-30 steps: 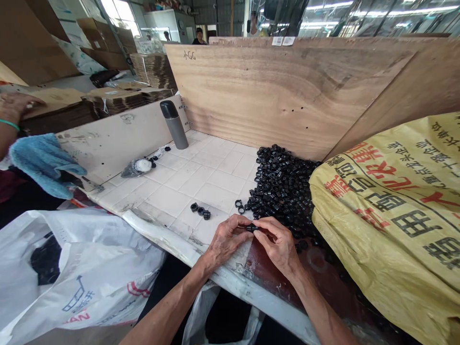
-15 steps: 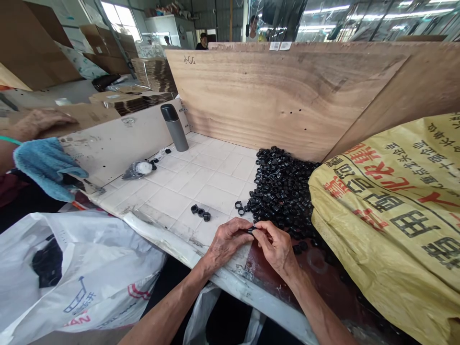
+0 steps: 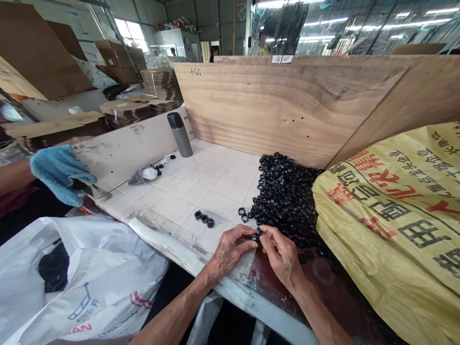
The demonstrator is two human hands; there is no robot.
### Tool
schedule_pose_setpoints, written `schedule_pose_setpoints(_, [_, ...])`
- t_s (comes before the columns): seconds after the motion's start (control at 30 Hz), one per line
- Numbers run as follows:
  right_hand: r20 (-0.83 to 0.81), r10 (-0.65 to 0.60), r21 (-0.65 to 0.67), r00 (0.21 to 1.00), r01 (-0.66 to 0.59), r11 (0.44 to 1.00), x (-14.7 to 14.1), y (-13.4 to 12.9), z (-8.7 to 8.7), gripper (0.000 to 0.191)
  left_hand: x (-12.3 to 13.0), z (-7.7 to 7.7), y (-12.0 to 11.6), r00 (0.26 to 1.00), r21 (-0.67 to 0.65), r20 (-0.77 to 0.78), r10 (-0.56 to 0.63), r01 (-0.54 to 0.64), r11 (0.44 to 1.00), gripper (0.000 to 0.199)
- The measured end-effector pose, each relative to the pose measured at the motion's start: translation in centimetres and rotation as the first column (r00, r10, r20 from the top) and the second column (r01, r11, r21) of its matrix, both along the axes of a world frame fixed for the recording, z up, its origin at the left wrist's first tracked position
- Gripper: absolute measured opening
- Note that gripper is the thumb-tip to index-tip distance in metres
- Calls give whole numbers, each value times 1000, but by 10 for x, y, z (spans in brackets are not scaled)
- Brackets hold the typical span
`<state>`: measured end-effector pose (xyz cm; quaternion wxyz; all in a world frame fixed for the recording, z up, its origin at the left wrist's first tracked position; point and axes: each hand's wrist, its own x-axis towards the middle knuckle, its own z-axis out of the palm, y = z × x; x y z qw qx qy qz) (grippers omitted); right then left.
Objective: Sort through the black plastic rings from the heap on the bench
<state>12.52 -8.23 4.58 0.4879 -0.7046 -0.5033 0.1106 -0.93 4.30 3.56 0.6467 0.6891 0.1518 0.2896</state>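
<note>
My left hand pinches a small black plastic ring between thumb and fingertips, over the table's near edge. Right beside it, my right hand has its thumb and index finger closed on another small black piece, whose shape is partly hidden. The two pieces are close together; whether they touch I cannot tell. Beyond my hands lies a large heap of black rings. Two loose rings sit at its left edge, and a short row of black rings rests farther left on the tiles.
A yellow printed sack bounds the right side. Wooden boards wall the back. At the left are a grey flask, a small plastic bag, a blue cloth by another person's arm, and a white sack.
The view has shifted slightly. My right fingertips have drawn a little up from the left hand's ring, showing a small black piece. The other person's hand at left has moved behind the side board.
</note>
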Motion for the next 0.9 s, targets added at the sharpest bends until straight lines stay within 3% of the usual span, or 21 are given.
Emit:
schedule_pose_setpoints(0.1, [43,84,26,996,-86,996,1,-1,1,24,0,0,0,1000,-43,2,9,-9,999,24])
schedule_pose_setpoints(0.17, [98,51,26,994,-54,998,3,1,-3,25,0,-1,0,1000,-21,-6,10,-10,1000,27])
schedule_pose_setpoints(0.27, [173,-27,18,985,25,1000,4,3,-10,40,1,-4,0,1000,9,-22,6,-6,1000,29])
schedule_pose_setpoints(0.37, [93,-54,6,994,53,999,3,2,-8,24,1,-3,0,1000,9,-25,9,-9,1000,27])
schedule_pose_setpoints(0.47, [22,19,18,1000,-19,1000,1,0,0,27,0,0,1,1000,3,-29,2,-2,1000,24])
schedule_pose_setpoints(0.57, [66,61,22,996,-63,998,1,-1,3,22,-1,1,1,999,13,-40,-2,2,1000,23])
schedule_pose_setpoints(0.7, [92,-2,-11,996,3,1000,3,1,1,40,-1,0,2,999,34,-36,-3,4,999,26])
schedule_pose_setpoints(0.9, [-18,22,-13,1000,-22,1000,1,0,9,46,0,-1,2,998,-22,-55,39,-40,999,24])
